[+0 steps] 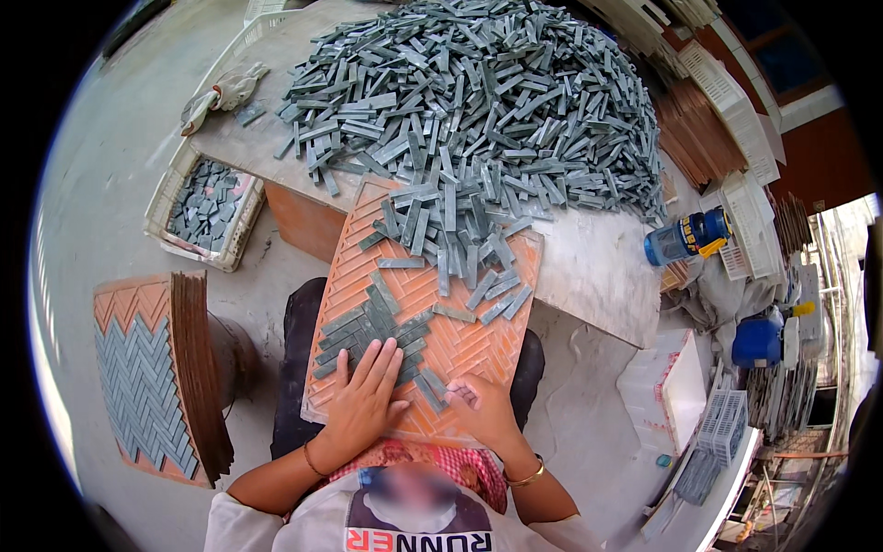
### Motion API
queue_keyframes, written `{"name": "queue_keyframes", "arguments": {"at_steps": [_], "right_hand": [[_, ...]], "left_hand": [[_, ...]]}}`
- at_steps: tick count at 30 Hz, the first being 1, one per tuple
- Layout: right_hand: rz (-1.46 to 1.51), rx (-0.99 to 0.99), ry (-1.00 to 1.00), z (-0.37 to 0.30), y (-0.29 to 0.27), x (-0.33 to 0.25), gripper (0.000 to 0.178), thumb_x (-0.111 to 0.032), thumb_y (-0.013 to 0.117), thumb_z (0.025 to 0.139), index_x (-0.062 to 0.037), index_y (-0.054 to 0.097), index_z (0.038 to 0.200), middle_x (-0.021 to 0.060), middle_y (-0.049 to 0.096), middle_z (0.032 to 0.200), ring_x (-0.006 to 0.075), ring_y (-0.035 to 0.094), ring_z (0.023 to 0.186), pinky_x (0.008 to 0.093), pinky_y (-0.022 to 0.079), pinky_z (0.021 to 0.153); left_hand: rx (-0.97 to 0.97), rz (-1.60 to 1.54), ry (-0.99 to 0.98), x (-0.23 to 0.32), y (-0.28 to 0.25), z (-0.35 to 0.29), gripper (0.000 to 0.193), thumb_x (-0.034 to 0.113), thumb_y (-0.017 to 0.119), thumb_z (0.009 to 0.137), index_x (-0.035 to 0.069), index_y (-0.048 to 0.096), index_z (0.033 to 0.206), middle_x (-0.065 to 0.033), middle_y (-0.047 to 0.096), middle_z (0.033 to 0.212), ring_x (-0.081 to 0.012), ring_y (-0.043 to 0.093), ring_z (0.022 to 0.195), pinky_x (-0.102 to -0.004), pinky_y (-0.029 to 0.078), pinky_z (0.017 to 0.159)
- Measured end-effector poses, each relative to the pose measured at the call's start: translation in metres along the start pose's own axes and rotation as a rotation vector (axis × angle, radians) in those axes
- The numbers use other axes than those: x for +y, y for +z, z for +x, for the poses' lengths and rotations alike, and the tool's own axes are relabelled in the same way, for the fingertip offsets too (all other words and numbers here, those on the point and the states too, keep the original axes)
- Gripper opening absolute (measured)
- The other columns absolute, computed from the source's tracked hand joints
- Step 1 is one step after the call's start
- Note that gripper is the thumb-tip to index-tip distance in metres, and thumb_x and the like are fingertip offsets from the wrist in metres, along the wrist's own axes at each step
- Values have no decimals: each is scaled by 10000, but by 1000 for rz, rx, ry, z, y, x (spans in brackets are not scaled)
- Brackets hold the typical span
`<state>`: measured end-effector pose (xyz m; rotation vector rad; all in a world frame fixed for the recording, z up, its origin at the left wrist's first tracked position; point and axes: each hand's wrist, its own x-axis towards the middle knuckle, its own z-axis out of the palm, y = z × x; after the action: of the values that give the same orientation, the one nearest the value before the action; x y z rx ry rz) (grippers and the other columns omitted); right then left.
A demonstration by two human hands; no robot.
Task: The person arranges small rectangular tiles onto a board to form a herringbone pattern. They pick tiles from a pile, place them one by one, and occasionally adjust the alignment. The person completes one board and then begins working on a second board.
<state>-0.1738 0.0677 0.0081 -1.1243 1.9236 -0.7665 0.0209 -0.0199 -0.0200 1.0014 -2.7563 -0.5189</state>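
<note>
An orange tray (326, 285) with moulded herringbone grooves lies across my lap. Dark green-grey stone strips (372, 317) fill part of its grooves in a zigzag pattern. My left hand (366, 391) rests on these strips, fingers stretched out and palm down. To its right, my right hand (483, 409) has its fingers curled in, with the fingertips beside two slanting strips (430, 388). Whatever those fingers hold, if anything, is hidden. Several loose strips (501, 290) lie over the tray's far right part.
A big heap of stone strips (487, 101) covers the table (589, 267) ahead. At left stand a white crate (235, 253) of stone pieces and a stack of trays (198, 368), its top one tiled. A blue bottle (676, 241) and a white box (658, 382) are at right.
</note>
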Motion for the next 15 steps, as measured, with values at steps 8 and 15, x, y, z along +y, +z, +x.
{"name": "queue_keyframes", "arguments": {"at_steps": [8,15], "right_hand": [[-384,231,-295,8,19,-7,121,-78,683,761,-45,654,873,117,645,779,293,613,779,356,487,687],[-209,226,-194,35,8,1,90,-105,684,799,-54,647,863,109,643,757,249,632,648,341,484,581]], "left_hand": [[-21,-5,65,4,-3,-7,728,335,661,792,48,390,1404,-85,374,1472,-238,314,1378,-530,140,1125],[-63,-22,254,12,-4,-1,663,287,618,832,81,383,1416,-47,365,1484,-213,319,1376,-486,178,1126]]}}
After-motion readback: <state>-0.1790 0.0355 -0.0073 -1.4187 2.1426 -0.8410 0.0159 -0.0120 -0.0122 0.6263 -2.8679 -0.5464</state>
